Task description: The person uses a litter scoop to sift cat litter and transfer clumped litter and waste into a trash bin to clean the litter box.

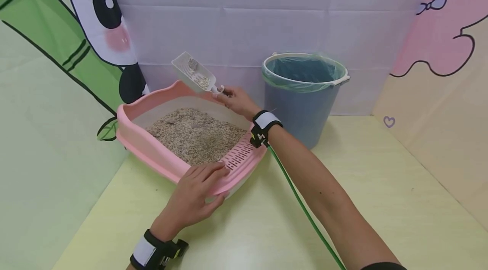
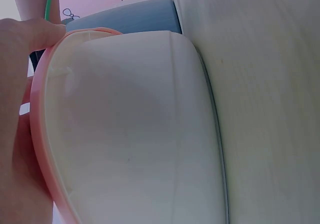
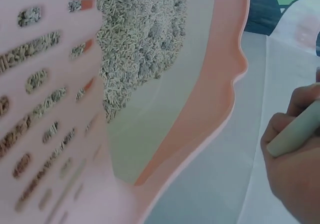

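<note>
A pink-and-white litter box holds a bed of grey-brown pellet litter. My left hand grips its near rim, fingers over the pink edge and thumb lower on the outside. Above the far rim, my right hand holds a white litter scoop by its handle. Some clumps and pellets lie in the scoop, which is raised clear of the litter. In the right wrist view, the scoop's pale handle shows in the curled fingers; its pan is out of that view.
Right of the box stands a blue-grey bucket lined with a thin green bag. A slotted pink grid spans the box's near right end. Behind is a cartoon-printed cloth wall. A green cable runs along my right forearm.
</note>
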Demonstrator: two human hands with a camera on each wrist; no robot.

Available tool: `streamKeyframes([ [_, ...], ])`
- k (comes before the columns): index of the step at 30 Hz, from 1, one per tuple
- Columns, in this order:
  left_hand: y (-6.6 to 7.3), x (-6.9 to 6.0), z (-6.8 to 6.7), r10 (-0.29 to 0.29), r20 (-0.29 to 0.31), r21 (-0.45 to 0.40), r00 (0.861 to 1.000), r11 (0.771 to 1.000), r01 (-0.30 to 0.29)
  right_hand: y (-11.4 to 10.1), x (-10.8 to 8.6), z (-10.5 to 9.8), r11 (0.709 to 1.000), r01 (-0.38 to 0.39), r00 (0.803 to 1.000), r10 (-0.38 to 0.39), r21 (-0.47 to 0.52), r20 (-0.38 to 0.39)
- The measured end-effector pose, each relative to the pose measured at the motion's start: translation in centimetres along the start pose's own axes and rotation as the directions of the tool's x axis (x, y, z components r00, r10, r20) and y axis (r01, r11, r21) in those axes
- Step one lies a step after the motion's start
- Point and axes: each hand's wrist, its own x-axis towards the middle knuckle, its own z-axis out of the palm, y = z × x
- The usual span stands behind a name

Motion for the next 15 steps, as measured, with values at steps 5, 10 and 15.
streamKeyframes([
  [5,0.0,0.0,0.0,0.007,-0.012,0.003,1.0,1.0,-0.007,-0.3,-0.1,-0.6,0.944,0.091,0.994,-0.065,-0.317,0.093],
  [10,0.0,0.0,0.0,0.009,-0.019,0.01,1.0,1.0,-0.009,-0.6,-0.4,-1.9,0.839,0.163,0.969,-0.038,-0.519,0.243],
  [15,0.0,0.0,0.0,0.024,-0.039,0.006,0.999,1.0,-0.024,-1.0,-1.1,-3.5,0.709,0.095,0.962,0.114,-0.699,0.247],
])
